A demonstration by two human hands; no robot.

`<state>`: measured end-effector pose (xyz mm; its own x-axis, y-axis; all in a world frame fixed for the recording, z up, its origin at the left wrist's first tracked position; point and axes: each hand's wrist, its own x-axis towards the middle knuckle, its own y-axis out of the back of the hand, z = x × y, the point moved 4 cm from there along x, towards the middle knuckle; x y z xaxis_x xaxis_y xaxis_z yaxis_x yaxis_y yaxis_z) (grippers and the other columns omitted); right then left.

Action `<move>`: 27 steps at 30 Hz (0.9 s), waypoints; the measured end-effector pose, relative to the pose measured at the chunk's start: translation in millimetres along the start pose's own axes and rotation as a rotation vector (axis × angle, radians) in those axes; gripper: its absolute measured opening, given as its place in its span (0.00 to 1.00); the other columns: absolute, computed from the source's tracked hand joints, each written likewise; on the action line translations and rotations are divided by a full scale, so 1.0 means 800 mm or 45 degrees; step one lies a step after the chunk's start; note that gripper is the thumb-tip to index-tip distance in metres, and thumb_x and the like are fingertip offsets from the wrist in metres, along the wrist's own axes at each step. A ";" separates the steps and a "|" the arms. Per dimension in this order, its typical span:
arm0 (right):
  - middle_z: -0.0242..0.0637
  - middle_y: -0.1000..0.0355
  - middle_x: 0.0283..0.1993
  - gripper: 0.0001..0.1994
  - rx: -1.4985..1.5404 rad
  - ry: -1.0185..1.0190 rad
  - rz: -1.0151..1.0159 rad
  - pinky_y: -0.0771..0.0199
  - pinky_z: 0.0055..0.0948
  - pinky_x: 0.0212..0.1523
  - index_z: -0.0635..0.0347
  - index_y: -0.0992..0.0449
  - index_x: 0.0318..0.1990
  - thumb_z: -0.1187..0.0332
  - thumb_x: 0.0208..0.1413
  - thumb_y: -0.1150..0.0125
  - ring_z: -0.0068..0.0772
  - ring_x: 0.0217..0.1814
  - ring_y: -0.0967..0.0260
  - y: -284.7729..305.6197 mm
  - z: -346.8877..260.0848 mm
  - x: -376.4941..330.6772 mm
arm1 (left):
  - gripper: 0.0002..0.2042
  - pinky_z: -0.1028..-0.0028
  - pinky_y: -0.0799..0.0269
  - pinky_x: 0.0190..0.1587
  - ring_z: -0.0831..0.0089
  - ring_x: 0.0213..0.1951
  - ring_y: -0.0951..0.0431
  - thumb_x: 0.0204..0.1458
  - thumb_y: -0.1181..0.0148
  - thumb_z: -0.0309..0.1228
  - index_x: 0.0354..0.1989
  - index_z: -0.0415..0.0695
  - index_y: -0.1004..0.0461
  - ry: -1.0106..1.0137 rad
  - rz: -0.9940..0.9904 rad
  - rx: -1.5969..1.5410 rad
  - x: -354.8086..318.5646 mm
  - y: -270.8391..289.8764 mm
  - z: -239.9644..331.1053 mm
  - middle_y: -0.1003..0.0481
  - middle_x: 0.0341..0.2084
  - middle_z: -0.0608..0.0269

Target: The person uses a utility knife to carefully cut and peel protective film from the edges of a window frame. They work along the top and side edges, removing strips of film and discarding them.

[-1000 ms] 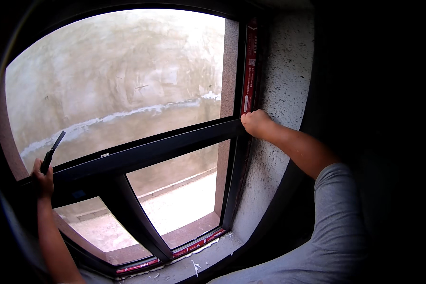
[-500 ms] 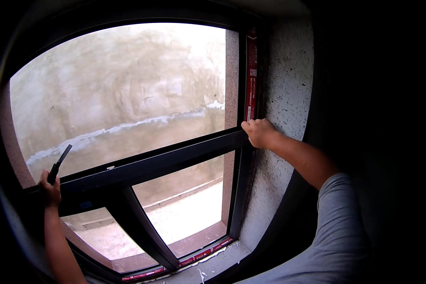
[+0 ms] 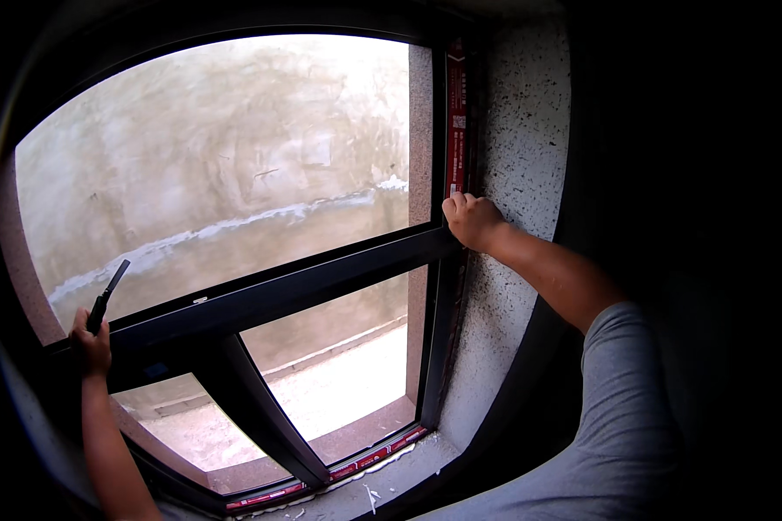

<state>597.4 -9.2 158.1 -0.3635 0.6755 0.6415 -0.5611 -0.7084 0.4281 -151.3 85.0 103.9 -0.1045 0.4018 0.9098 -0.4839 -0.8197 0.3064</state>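
Note:
In the head view, my left hand (image 3: 92,345) is wrapped round the black handle of a slim hand tool (image 3: 109,295) with a narrow, flat, dark blade. The blade points up and to the right in front of the glass; its exact kind cannot be made out. That hand is by the left end of the dark window crossbar (image 3: 295,286). My right hand (image 3: 473,220) is closed at the lower end of the red protective film (image 3: 457,130) on the right upright of the frame. Its fingertips are partly hidden. Below it, the upright shows dark, without red film.
A large upper glass pane (image 3: 235,165) faces a plastered wall outside. Below the crossbar, a dark mullion (image 3: 265,404) divides two lower openings. More red film (image 3: 378,460) lines the bottom frame, with white scraps (image 3: 372,497) on the sill. A rough grey wall (image 3: 526,130) borders the window's right side.
My right hand has slid a little up the right upright, along the red film. My left hand keeps its grip on the tool, nearly still. The whole view has shifted slightly.

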 end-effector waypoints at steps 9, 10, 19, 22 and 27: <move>0.48 0.28 0.28 0.07 1.046 -0.810 0.253 0.26 0.44 0.35 0.61 0.32 0.32 0.70 0.59 0.43 0.51 0.33 0.26 0.041 0.077 0.023 | 0.11 0.53 0.33 0.31 0.42 0.28 0.25 0.52 0.37 0.29 0.29 0.40 0.36 0.014 -0.022 0.014 0.006 -0.009 0.013 0.30 0.21 0.45; 0.43 0.29 0.27 0.06 1.191 -0.894 0.256 0.27 0.41 0.32 0.60 0.31 0.33 0.69 0.60 0.44 0.43 0.32 0.26 0.071 0.088 0.031 | 0.11 0.53 0.33 0.31 0.42 0.28 0.25 0.52 0.37 0.29 0.29 0.40 0.36 0.011 -0.025 0.013 0.006 -0.008 0.011 0.30 0.21 0.45; 0.20 0.43 0.20 0.04 1.748 -0.626 0.838 0.51 0.14 0.17 0.56 0.28 0.37 0.69 0.65 0.47 0.08 0.17 0.50 0.368 0.177 -0.023 | 0.11 0.55 0.34 0.30 0.44 0.26 0.27 0.52 0.38 0.27 0.28 0.39 0.36 -0.011 0.020 -0.015 0.001 0.002 0.011 0.32 0.19 0.45; 0.22 0.42 0.23 0.04 1.550 -0.710 1.017 0.51 0.14 0.19 0.59 0.28 0.42 0.71 0.63 0.46 0.10 0.18 0.49 0.413 0.174 -0.092 | 0.11 0.55 0.34 0.30 0.45 0.27 0.27 0.52 0.38 0.27 0.28 0.39 0.36 -0.005 0.012 -0.032 0.003 -0.008 0.017 0.32 0.20 0.46; 0.22 0.41 0.25 0.05 1.572 -0.762 1.282 0.53 0.14 0.18 0.57 0.28 0.45 0.68 0.67 0.47 0.10 0.19 0.52 0.353 0.161 -0.149 | 0.11 0.55 0.34 0.31 0.44 0.28 0.26 0.51 0.38 0.27 0.29 0.39 0.36 0.033 0.004 0.028 -0.002 0.018 0.015 0.31 0.21 0.46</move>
<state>577.6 -316.3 284.4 0.2840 -0.0677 0.9564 0.6730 -0.6965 -0.2491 -147.6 67.8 110.1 -0.1288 0.4093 0.9033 -0.4643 -0.8297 0.3097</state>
